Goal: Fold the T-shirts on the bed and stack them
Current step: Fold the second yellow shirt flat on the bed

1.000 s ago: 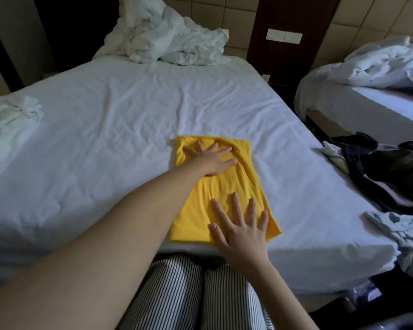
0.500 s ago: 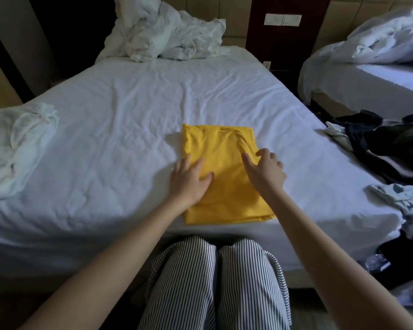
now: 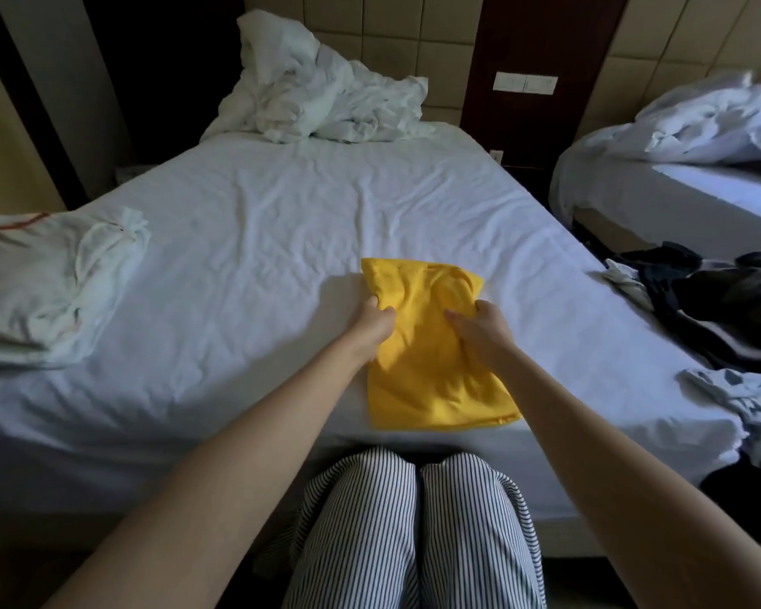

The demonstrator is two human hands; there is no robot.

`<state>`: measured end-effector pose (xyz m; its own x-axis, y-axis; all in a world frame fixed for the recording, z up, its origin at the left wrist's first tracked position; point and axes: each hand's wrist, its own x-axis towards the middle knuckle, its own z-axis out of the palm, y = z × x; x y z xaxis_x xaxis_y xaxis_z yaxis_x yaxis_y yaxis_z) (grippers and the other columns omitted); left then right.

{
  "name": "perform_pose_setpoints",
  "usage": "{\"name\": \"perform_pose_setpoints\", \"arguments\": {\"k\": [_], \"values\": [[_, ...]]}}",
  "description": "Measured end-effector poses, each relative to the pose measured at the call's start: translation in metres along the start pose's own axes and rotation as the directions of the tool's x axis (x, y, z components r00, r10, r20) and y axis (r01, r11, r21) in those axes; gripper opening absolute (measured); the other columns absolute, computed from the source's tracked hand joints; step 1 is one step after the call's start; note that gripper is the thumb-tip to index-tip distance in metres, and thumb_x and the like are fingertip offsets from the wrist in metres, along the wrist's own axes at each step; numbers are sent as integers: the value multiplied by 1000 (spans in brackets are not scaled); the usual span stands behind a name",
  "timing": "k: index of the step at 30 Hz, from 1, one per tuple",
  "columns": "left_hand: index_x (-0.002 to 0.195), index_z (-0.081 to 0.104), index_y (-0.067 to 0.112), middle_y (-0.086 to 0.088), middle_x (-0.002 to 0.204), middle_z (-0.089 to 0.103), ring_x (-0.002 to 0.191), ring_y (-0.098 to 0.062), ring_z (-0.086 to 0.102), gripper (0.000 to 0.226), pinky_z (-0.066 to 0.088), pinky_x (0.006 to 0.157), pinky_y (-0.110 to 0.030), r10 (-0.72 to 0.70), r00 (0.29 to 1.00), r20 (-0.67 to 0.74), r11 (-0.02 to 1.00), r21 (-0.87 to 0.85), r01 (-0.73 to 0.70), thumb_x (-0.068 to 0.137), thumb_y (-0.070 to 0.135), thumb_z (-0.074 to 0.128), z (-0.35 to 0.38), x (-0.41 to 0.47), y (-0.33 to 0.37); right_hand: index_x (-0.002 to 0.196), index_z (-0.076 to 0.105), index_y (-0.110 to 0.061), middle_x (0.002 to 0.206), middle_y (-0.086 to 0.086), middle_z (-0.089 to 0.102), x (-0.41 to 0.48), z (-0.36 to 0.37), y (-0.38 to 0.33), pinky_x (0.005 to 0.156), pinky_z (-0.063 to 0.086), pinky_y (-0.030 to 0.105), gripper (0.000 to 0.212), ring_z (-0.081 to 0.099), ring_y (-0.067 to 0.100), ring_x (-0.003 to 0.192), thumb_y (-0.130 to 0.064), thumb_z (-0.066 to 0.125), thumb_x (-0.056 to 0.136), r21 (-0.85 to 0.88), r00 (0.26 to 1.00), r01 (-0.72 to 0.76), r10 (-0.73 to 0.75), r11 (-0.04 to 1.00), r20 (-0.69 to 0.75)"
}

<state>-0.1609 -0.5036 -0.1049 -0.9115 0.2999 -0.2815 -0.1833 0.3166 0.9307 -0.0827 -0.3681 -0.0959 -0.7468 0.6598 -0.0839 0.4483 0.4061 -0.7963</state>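
Observation:
A folded yellow T-shirt point(image 3: 427, 371) lies near the front edge of the bed point(image 3: 260, 222). My left hand point(image 3: 372, 325) grips its left edge, fingers curled under the cloth. On the opposite edge my right hand point(image 3: 479, 329) grips the shirt, thumb on top. Its far half bulges upward between the two hands. A white T-shirt with red trim point(image 3: 49, 283) lies folded at the bed's left edge.
A crumpled white duvet point(image 3: 321, 98) is heaped at the head of the bed. Dark and pale blue clothes point(image 3: 721, 309) are piled on the right side. A second bed point(image 3: 677, 186) stands to the right. My striped-trousered knees point(image 3: 414, 520) are against the bed's front.
Both hands went from lying flat on the yellow shirt to gripping its side edges. The shirt's far half has lifted and crumpled.

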Motion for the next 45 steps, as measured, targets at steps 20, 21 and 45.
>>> {"name": "perform_pose_setpoints", "arguments": {"k": [20,21,45], "values": [[146,29,30,-10,136,50,108,-31,54,65,46,88,-43,26,996,89,981,-194,-8,91,16,61,-269,-35,8,115,56,-12,113,10,54,-66,134,-176,87,41,36,31,51,28,107,-24,61,88,463,918,-185,-16,867,397],[147,27,31,-9,137,48,107,-30,54,66,46,87,-43,33,997,72,983,-185,-19,92,17,60,-284,-36,8,117,54,-12,111,9,52,-67,143,-185,85,39,35,30,50,26,103,-22,60,89,486,908,-193,-34,852,419],[150,13,38,1,158,16,143,-34,16,63,18,114,-53,183,874,-449,774,614,153,93,62,28,-490,17,-58,149,14,-31,158,5,8,-110,354,-300,115,11,52,61,6,31,144,-51,36,96,76,609,704,-655,706,448]]}}
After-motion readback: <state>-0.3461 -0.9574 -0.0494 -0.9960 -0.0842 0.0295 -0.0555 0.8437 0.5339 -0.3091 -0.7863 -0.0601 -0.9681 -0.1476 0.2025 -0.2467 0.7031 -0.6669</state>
